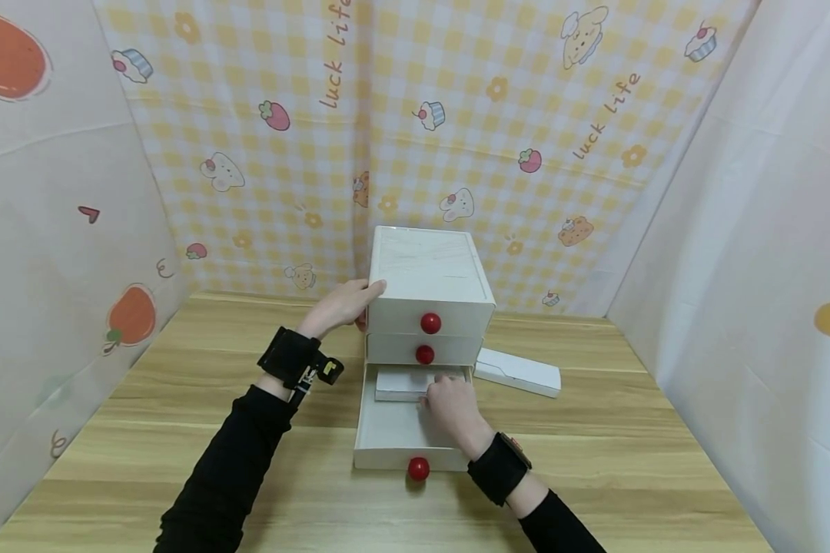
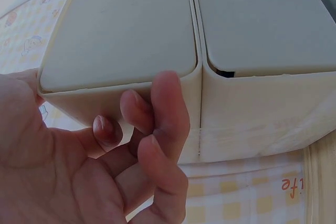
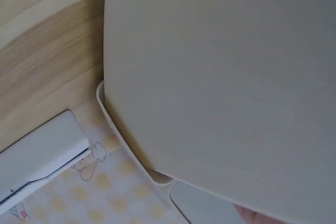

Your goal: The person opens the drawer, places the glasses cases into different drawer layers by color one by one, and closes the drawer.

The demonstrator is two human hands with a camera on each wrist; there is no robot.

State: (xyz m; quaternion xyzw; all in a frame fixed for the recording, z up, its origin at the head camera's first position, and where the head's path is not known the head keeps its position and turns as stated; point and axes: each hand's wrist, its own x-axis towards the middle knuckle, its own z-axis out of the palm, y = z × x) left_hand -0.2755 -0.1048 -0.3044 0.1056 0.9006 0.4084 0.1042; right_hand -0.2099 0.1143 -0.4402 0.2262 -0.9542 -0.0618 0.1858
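A cream cabinet of three stacked drawers with red knobs stands on the table. Its bottom drawer is pulled out and has a flat white box lying toward its back. My right hand reaches into that drawer, fingers curled at the box's right part; the hand covers that end. In the right wrist view a broad pale panel hides most of the hand. At the cabinet's upper left, my left hand grips the edge, thumb over the top and curled fingers against the side.
A second white box lies on the wooden table right of the cabinet. Behind hangs a yellow checked cloth with printed cakes and strawberries. White cloths close off both sides.
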